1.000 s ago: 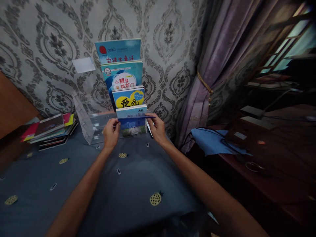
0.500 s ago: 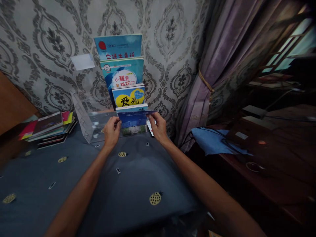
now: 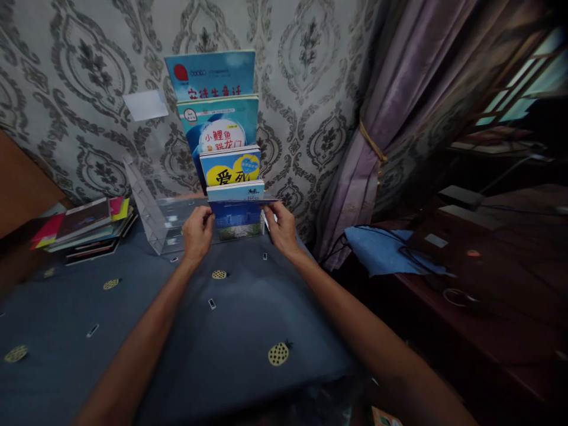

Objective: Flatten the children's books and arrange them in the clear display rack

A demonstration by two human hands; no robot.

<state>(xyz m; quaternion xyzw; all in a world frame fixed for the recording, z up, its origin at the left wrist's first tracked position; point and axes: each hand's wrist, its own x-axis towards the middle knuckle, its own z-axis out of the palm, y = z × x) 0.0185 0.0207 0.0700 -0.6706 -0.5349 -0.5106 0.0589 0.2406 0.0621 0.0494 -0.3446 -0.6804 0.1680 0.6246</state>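
At clear rack [image 3: 151, 216] front, L hand [image 3: 197, 232] & R hand [image 3: 280, 228] both gripping blue book [image 3: 237, 218] edges

Home room, wallpaper [image 3: 80, 65], curtain [image 3: 399, 89], children's books [image 3: 222, 118]

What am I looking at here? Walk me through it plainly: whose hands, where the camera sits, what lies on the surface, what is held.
There is no machine here: these are one person's two bare hands, filmed by a camera worn on the person's head, looking forward and down along the forearms. The left hand and the right hand each grip one side of a thin blue book, held at the front of a clear acrylic display rack. Four more picture books stand stepped in the rack behind it, the tallest book at the back against the patterned wall. The rack stands on a dark blue cloth with small pineapple prints. To the left lies a stack of books. To the right a blue cloth bag rests on a dark wooden desk beside a purple curtain.
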